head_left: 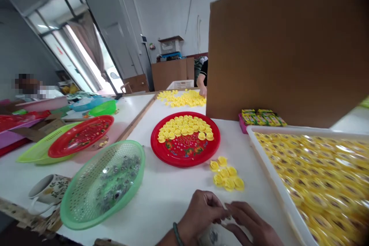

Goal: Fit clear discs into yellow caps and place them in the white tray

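Observation:
At the front of the white table, my left hand [198,215], with a dark bracelet at the wrist, meets my right hand [253,225] fingertip to fingertip. Both are closed in a pinch; what they hold is too small and covered to name. Beneath them shows part of a clear item [213,236] with dark bits. Just beyond the fingers lie several small yellow plastic cups [229,182]. Farther out, a red round tray [184,158] with a printed pattern carries rows of similar yellow pieces. To the left, a green perforated basket [67,203] holds small clear-and-dark pieces.
A white tray [276,186] of packed yellow pieces stands at right, below a tall cardboard sheet [282,54]. A patterned mug [52,190] lies tipped at left near another red tray [80,136]. Across the table, a person's hand [203,91] touches a yellow pile [187,99].

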The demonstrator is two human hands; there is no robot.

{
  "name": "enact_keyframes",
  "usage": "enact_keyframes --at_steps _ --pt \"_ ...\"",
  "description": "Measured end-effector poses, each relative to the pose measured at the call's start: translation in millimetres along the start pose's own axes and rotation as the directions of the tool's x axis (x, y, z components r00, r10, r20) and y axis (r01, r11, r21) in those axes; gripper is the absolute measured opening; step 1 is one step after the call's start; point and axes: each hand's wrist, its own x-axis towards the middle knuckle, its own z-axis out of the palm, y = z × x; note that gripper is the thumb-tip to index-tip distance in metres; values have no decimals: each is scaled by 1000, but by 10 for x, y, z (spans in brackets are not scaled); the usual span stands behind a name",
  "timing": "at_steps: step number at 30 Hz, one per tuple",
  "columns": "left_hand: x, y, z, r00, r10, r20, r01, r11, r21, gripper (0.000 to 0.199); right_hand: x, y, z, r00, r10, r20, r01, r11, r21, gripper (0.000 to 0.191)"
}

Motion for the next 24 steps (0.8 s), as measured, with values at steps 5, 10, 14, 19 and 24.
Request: enact_keyframes --at_steps 5,10,14,19,24 --pt "-53 -109 -59 990 9 140 -22 995 92 14 -87 -188 20 995 1 97 16 984 -176 20" --pt "111 66 -278 969 239 67 -237 808 539 24 -100 -126 -28 990 138 37 -127 967 -219 26" --pt "374 220 -304 867 480 134 -378 460 803 33 -90 -106 -60 981 193 -25 -194 960 -201 27" --pt "685 252 -178 828 438 350 -476 222 851 25 -113 -98 -79 978 206 -30 -208 961 -182 25" --pt "644 217 -289 831 397 390 -503 236 831 28 -138 -88 -157 973 229 -25 -229 952 -202 24"
